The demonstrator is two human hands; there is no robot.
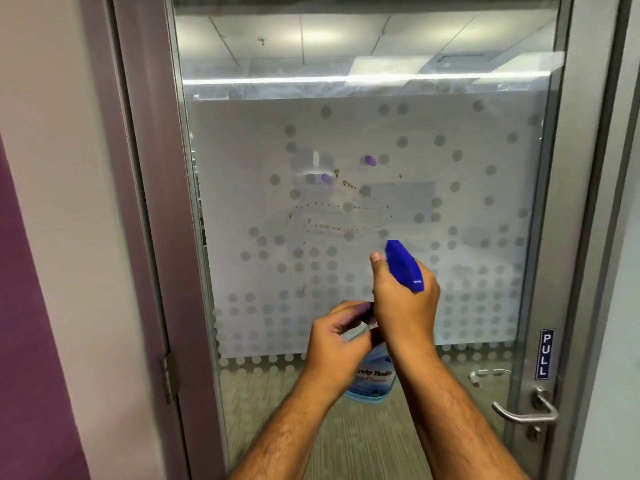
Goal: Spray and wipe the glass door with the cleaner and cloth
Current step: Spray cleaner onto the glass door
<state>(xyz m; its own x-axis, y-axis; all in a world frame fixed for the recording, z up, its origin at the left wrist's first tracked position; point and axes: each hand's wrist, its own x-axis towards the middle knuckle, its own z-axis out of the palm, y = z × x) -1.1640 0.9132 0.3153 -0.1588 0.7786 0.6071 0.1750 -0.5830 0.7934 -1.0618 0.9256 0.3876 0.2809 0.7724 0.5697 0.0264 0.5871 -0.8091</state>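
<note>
A glass door (450,188) with a frosted, dotted film fills the view. Brown splatter stains (332,216) and two purple blobs mark the film at its middle. My right hand (405,299) grips the neck of a spray bottle; its blue trigger head (403,265) points up at the glass and its clear body with a blue label (372,379) hangs below my wrists. My left hand (337,337) is curled at the bottle's neck, pinching something small and dark that I cannot make out. No cloth is in sight.
A grey metal frame (152,202) with a hinge (170,375) runs down the left side. At the lower right are a metal lever handle (526,412) and a blue PULL sign (545,355). A purple wall panel (31,323) lies at the far left.
</note>
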